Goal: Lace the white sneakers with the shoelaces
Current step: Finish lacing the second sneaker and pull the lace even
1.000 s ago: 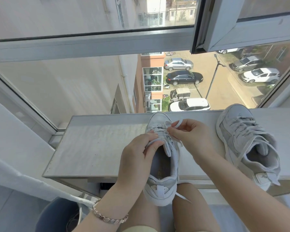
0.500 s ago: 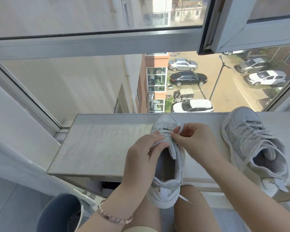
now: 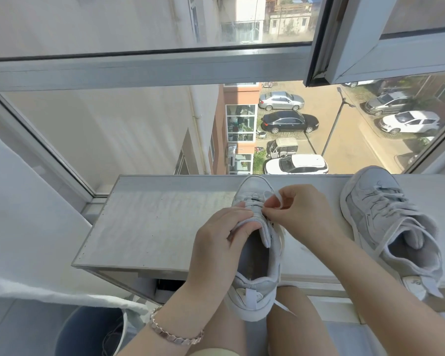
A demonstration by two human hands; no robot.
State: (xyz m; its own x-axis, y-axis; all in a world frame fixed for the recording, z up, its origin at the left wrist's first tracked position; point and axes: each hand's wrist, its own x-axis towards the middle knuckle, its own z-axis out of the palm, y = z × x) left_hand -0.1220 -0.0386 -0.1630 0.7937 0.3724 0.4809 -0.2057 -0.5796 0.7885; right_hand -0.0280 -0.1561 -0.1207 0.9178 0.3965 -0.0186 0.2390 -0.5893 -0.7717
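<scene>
A soft white cloth sneaker (image 3: 253, 291) sits low in the middle, on the flat grey windowsill (image 3: 152, 227). The left hand (image 3: 216, 247) grips its side. The right hand (image 3: 301, 214) pinches the flat white shoelace (image 3: 278, 199). Another white sneaker (image 3: 385, 217), laced up, sits at the right.

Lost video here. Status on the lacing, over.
Left hand holds sneaker. Right hand pinches shoelace near eyelets. Other sneaker apart, right. Nothing blocking.

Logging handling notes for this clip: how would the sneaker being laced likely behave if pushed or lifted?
The sneaker is probably light for its size: the left hand steadies it with fingers at the tongue. Its heel overhangs the sill, so a push toward the person might tip it off. Its lace looks floppy, drooping below where the right hand pinches it.
</scene>
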